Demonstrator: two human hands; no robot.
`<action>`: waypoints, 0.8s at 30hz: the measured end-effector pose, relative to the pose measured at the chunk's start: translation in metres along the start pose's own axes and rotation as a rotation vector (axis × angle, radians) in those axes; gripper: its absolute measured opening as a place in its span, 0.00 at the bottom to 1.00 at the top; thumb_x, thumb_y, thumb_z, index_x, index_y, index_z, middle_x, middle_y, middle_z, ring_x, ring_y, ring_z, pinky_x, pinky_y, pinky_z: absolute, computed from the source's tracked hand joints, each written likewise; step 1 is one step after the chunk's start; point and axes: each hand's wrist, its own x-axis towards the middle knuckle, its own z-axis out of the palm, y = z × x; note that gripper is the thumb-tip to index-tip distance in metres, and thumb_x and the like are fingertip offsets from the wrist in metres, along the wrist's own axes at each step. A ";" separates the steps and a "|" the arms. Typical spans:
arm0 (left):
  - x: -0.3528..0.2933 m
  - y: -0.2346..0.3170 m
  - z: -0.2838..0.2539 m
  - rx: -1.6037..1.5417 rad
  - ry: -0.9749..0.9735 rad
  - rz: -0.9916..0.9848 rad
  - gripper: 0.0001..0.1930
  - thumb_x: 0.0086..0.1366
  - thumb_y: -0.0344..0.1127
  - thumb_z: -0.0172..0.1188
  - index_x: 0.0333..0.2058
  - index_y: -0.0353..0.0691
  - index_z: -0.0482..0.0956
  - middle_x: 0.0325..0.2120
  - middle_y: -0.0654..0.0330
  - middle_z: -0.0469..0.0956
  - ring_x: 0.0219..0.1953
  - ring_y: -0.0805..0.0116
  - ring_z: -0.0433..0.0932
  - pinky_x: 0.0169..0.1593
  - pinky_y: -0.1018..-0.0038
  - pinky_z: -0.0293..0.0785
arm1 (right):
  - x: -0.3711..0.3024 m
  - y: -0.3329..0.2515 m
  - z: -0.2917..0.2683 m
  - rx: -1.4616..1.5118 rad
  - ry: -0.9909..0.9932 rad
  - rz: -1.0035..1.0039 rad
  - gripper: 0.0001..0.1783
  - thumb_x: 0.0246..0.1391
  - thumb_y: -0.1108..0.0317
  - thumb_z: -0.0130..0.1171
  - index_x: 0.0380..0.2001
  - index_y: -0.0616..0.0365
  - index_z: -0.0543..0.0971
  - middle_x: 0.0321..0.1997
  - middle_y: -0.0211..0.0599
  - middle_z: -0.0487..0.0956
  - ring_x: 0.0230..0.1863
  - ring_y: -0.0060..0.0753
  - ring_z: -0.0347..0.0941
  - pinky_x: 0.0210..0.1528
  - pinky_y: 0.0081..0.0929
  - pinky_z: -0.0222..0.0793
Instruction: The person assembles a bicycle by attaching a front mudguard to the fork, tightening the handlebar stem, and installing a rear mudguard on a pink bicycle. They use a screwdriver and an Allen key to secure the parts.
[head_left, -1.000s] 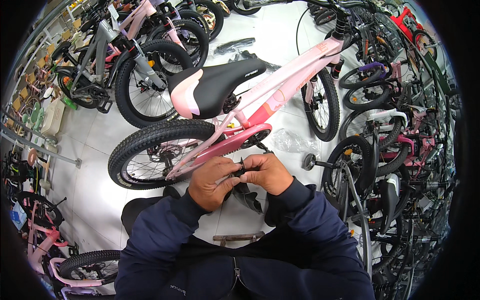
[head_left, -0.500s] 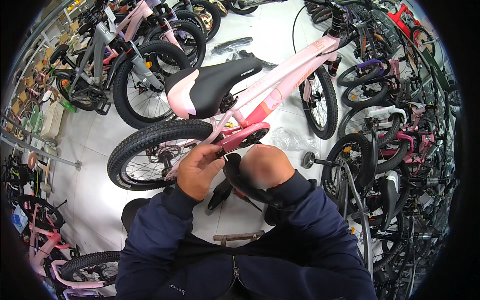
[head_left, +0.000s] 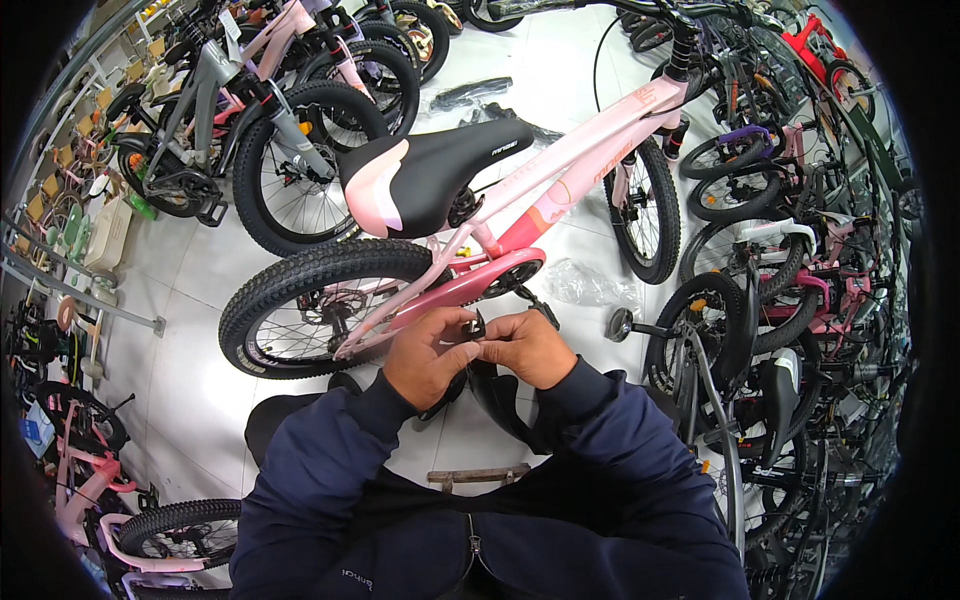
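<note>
In front of me a pink bicycle (head_left: 570, 185) with a black and pink saddle (head_left: 435, 175) stands at a slant. Its knobby rear wheel (head_left: 330, 260) and pink chain guard (head_left: 470, 283) are just beyond my hands. My left hand (head_left: 428, 358) is closed with thumb and fingers on a small black bracket-like piece (head_left: 475, 325). My right hand (head_left: 530, 348) pinches at the same spot, the fingertips of both hands meeting. Directly below them is a curved black part, like a mudguard (head_left: 497, 400); whether it joins the small piece is hidden.
Several bicycles (head_left: 250, 130) stand at the far left, and many more crowd the right side (head_left: 770, 290). Clear plastic wrap (head_left: 590, 285) lies on the floor (head_left: 190, 330) beyond my right hand. Near my lap is a small wooden piece (head_left: 478, 475).
My right hand has turned from a rounded fist into a pinch and moved in to meet the left. My left hand has shifted slightly right and nearer, and the small black piece now shows.
</note>
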 end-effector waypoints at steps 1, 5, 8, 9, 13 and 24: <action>0.000 0.000 0.000 -0.007 -0.003 -0.006 0.19 0.64 0.28 0.65 0.52 0.34 0.74 0.41 0.57 0.80 0.43 0.70 0.81 0.50 0.73 0.78 | -0.001 0.000 0.000 0.000 0.013 -0.008 0.07 0.59 0.72 0.66 0.30 0.66 0.83 0.26 0.25 0.79 0.28 0.14 0.70 0.32 0.18 0.67; 0.001 0.001 -0.001 0.013 -0.012 -0.029 0.18 0.65 0.29 0.65 0.52 0.35 0.74 0.41 0.58 0.81 0.42 0.71 0.80 0.49 0.72 0.77 | -0.002 -0.001 0.003 -0.081 0.063 -0.018 0.07 0.59 0.71 0.65 0.31 0.65 0.83 0.25 0.24 0.78 0.27 0.14 0.69 0.30 0.17 0.66; 0.001 0.001 -0.001 -0.019 -0.004 -0.018 0.16 0.65 0.30 0.64 0.50 0.35 0.75 0.40 0.58 0.81 0.41 0.70 0.80 0.48 0.73 0.77 | -0.002 0.002 0.005 -0.087 0.068 -0.010 0.07 0.59 0.71 0.64 0.33 0.67 0.83 0.26 0.25 0.79 0.28 0.14 0.69 0.31 0.18 0.67; 0.001 0.000 0.000 0.023 0.010 0.003 0.15 0.66 0.30 0.64 0.50 0.34 0.76 0.39 0.59 0.80 0.41 0.72 0.79 0.47 0.74 0.76 | -0.001 0.003 0.006 -0.100 0.082 -0.003 0.08 0.60 0.72 0.63 0.34 0.68 0.83 0.27 0.25 0.79 0.29 0.14 0.69 0.32 0.18 0.68; 0.001 -0.002 0.002 0.138 0.072 0.021 0.11 0.66 0.32 0.63 0.45 0.33 0.78 0.37 0.58 0.80 0.39 0.69 0.80 0.45 0.74 0.76 | 0.001 0.011 0.013 0.027 0.074 -0.042 0.09 0.60 0.70 0.64 0.34 0.68 0.83 0.27 0.26 0.80 0.29 0.14 0.70 0.32 0.19 0.69; 0.000 -0.010 0.007 0.342 0.163 -0.036 0.07 0.65 0.31 0.59 0.37 0.33 0.76 0.33 0.49 0.79 0.37 0.52 0.79 0.43 0.63 0.74 | 0.002 0.017 0.021 -0.119 0.066 0.036 0.07 0.57 0.72 0.65 0.34 0.67 0.84 0.26 0.25 0.79 0.29 0.15 0.69 0.32 0.20 0.68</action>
